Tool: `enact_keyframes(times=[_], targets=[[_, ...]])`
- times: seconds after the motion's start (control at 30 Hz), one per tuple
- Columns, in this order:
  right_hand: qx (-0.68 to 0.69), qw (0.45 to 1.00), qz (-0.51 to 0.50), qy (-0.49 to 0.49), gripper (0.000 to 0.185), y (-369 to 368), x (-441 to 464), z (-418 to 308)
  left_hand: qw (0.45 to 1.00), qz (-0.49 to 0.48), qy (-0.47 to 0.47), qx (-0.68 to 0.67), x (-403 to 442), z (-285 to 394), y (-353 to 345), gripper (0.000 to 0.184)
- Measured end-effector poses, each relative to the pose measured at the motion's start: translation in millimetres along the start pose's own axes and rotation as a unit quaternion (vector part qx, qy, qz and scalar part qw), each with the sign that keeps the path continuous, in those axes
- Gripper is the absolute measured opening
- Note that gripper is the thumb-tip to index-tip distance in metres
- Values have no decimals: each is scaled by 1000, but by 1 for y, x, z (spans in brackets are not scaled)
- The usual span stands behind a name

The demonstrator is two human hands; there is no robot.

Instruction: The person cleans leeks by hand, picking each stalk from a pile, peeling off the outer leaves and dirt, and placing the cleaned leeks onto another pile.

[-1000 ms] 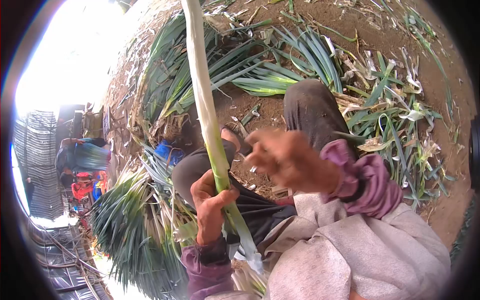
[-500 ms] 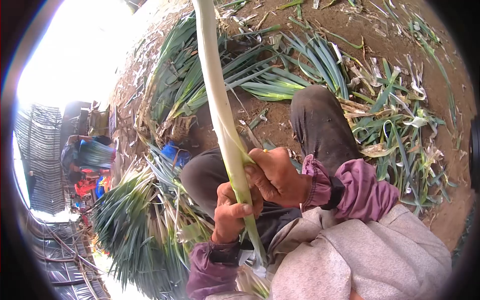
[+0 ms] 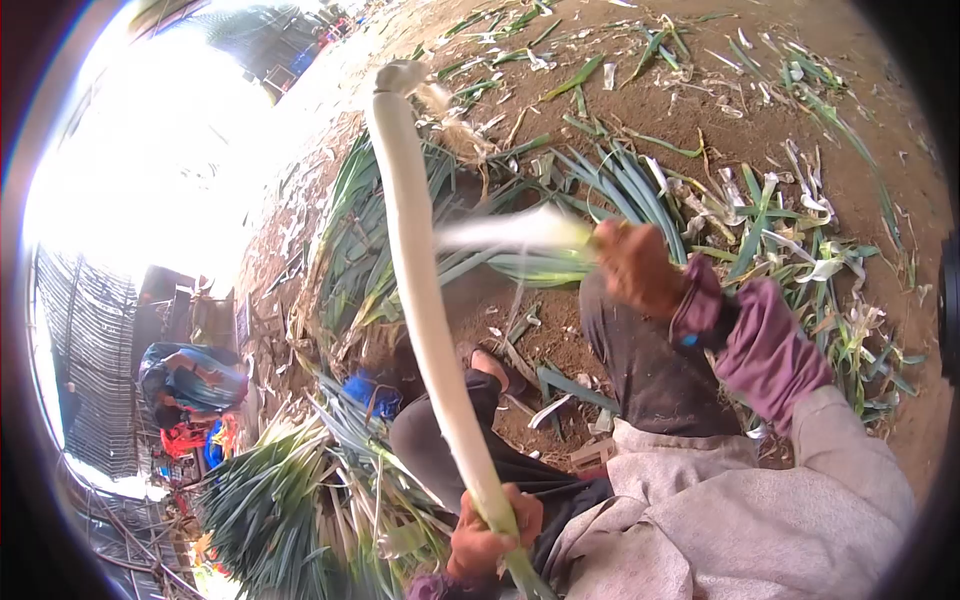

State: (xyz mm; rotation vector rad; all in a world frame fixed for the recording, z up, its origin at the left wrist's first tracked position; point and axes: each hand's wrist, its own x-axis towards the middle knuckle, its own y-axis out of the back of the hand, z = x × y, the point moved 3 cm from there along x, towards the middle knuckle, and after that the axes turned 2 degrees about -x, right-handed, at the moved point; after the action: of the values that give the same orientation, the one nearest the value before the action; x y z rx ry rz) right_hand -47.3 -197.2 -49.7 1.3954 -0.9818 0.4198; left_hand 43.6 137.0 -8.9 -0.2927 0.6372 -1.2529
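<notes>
A long leek with a thick white shaft slants across the middle of the head view, its root end uppermost. My left hand is closed round its lower, pale green part. Off to the right, above my knee, my right hand is closed on a peeled outer leaf. That strip, white and green, is smeared by motion and stretches left toward the shaft; whether it still touches the leek I cannot tell.
A heap of leeks lies at lower left beside a blue item. More green leaves lie ahead on the soil, with peeled scraps strewn to the right. A person is bent over at far left.
My right hand has moved up and right from the leek, drawing the outer leaf away. My left hand has stayed on the leek and appears lower; the root end now shows.
</notes>
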Motion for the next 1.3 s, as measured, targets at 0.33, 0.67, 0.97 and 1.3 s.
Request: enact_keyframes(times=[0.33, 0.67, 0.97, 1.3], targets=[[-216, 945, -164, -181, 23, 3, -103, 240, 982, 148, -116, 1, 4, 29, 20, 24], [307, 940, -2, 148, 30, 56, -9, -68, 949, 139, 48, 278, 70, 16, -4, 23], [90, 936, -131, 314, 37, 44, -12, -116, 932, 127, 97, 324, 77, 0, -9, 19], [186, 912, -132, 341, 25, 33, -27, -93, 892, 106, 159, 410, 94, -17, -8, 26]])
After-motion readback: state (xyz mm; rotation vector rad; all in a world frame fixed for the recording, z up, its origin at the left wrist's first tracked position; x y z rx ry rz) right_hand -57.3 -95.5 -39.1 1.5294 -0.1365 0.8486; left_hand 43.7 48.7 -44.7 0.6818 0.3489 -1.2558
